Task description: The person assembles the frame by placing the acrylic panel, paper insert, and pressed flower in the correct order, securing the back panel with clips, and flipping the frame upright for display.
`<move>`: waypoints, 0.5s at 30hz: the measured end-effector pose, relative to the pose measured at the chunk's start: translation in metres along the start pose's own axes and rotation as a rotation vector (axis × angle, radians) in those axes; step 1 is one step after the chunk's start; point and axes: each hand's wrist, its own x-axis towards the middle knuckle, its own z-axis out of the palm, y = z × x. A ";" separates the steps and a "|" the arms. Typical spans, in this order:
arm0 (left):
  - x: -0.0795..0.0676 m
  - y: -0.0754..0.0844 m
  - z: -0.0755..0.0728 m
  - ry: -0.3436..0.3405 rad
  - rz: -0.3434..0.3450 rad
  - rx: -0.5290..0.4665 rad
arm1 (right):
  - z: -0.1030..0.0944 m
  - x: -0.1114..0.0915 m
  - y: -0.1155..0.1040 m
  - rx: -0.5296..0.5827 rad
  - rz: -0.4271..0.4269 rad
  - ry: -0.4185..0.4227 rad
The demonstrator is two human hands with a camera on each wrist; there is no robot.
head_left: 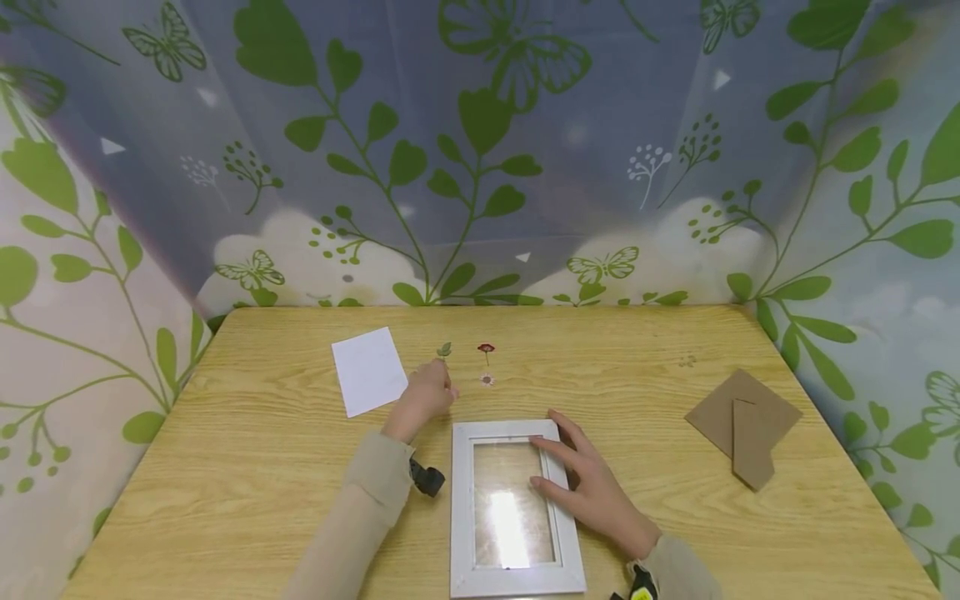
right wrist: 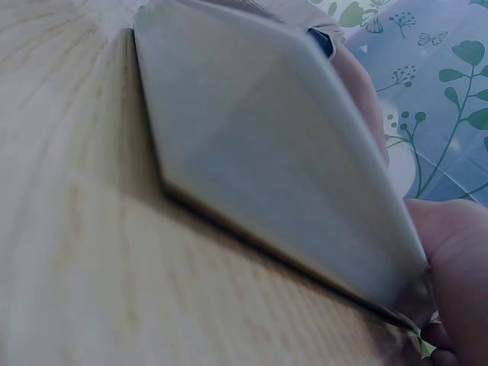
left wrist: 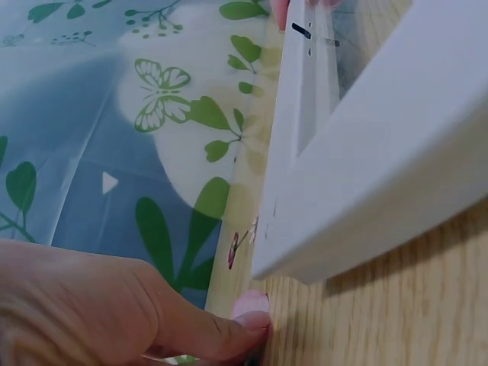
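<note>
My left hand (head_left: 426, 396) reaches to the small green leaf sprig (head_left: 445, 349), fingers bent down at its lower end. In the left wrist view the thumb (left wrist: 252, 320) and a finger come together low over the table; what lies between them is mostly hidden. My right hand (head_left: 592, 483) rests on the upper right side of a white picture frame (head_left: 462, 508), fingers spread and lightly bent. The frame lies flat, with a clear pane (head_left: 498, 475) reflecting a bright light. Just beyond it lie a red flower (head_left: 487, 348) with a thin stem and a pale daisy-like flower (head_left: 487, 380).
White paper (head_left: 367, 371) lies left of my left hand. At the right are a brown square board (head_left: 716, 408) and a brown strip (head_left: 750, 454) overlapping it. A faint small sprig (head_left: 687, 360) lies farther back. Patterned curtains (head_left: 480, 167) stand along the wooden table's (head_left: 225, 467) back and sides.
</note>
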 end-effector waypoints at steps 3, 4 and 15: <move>-0.002 -0.005 0.000 0.024 0.040 -0.031 | 0.000 0.000 0.000 -0.001 -0.003 0.000; -0.002 -0.007 -0.001 0.033 0.058 -0.037 | 0.001 0.000 0.000 -0.002 -0.004 0.000; -0.015 -0.005 -0.019 0.097 0.177 -0.158 | 0.000 0.000 0.000 0.003 0.000 -0.002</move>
